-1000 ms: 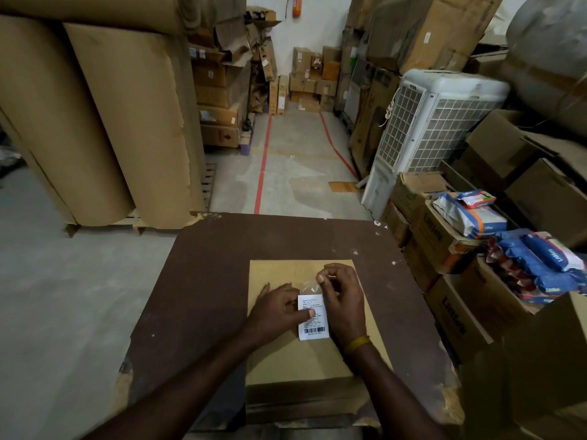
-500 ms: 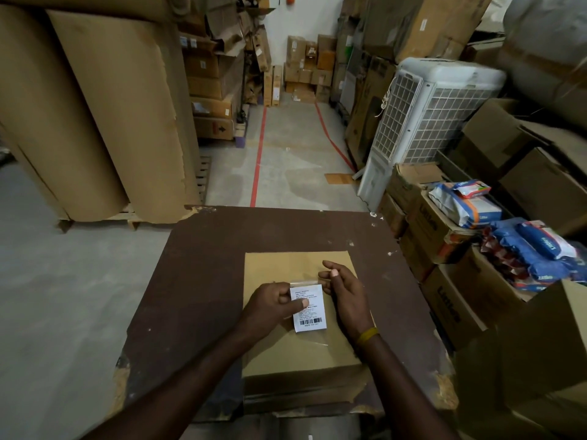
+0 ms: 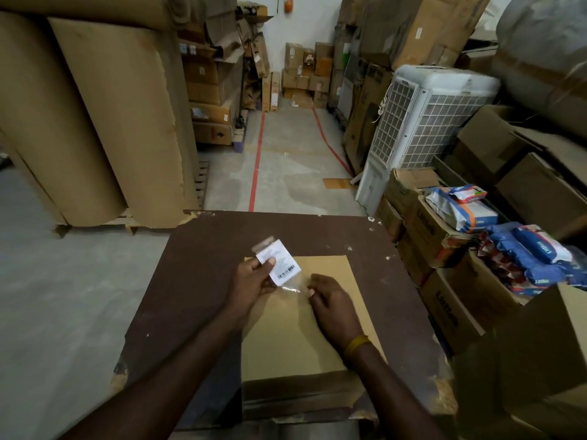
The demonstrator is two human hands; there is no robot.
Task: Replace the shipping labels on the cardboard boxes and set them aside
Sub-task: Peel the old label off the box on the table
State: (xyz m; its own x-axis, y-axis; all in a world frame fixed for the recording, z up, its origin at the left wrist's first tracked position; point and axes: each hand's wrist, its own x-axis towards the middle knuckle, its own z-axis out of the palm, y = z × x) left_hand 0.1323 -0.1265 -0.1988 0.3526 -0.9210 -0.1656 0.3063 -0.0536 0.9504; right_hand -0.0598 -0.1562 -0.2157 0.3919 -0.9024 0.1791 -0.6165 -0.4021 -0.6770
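A flat cardboard box (image 3: 301, 331) lies on the brown counter (image 3: 197, 281). The right hand (image 3: 333, 304) rests on it, fingers loosely bent. The left hand (image 3: 251, 281) pinches a barcoded shipping label (image 3: 281, 265) with clear tape, lifted over the box's far-left corner.

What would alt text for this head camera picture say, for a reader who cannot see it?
A person's left hand holds a white barcode label, peeled up with clear tape, above a flat cardboard box on a brown table. The right hand rests on the box; stacked cartons surround them.
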